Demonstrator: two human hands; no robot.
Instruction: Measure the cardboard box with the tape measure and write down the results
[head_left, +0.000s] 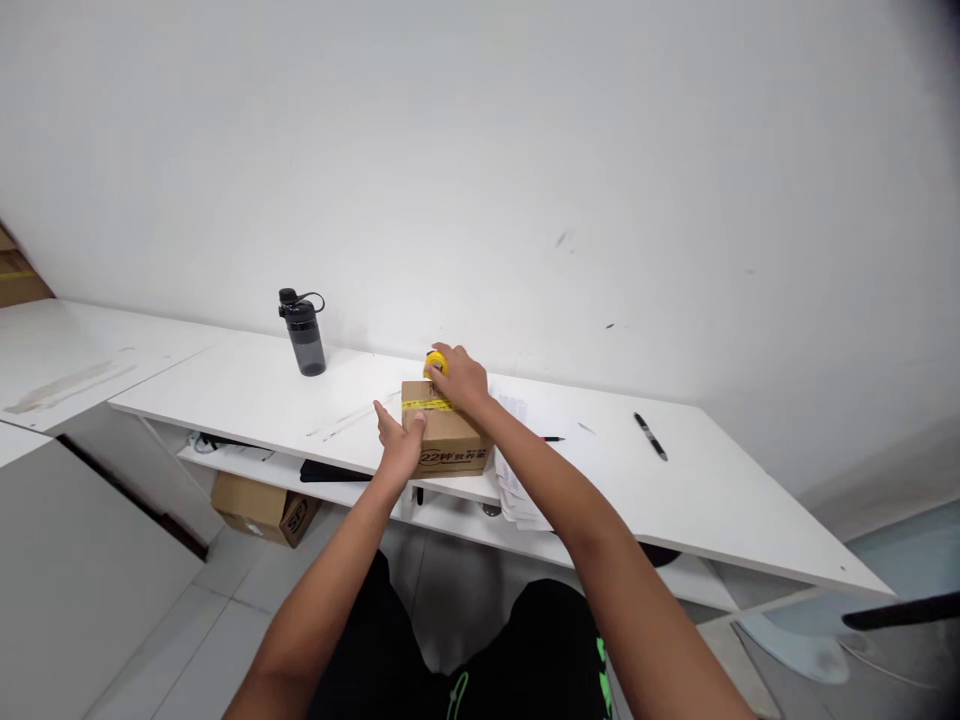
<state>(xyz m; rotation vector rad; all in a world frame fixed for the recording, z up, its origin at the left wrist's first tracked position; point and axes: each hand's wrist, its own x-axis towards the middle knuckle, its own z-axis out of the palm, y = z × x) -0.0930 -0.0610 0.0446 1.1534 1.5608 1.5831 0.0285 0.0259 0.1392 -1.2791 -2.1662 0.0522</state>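
A small cardboard box [450, 445] with printed writing sits at the front edge of a white desk [697, 480]. A yellow measuring tape strip [429, 405] runs across the box top. My right hand [461, 380] rests on the far side of the box, fingers closed round the yellow tape case [436, 364]. My left hand [399, 443] is at the box's near left corner, its thumb pressing the tape end down against the box top.
A dark water bottle [304, 332] stands at the back left of the desk. A black pen [650, 437] lies to the right, a smaller pen [553, 439] and papers [514, 480] beside the box. Another cardboard box [262, 508] sits on the floor under the desk.
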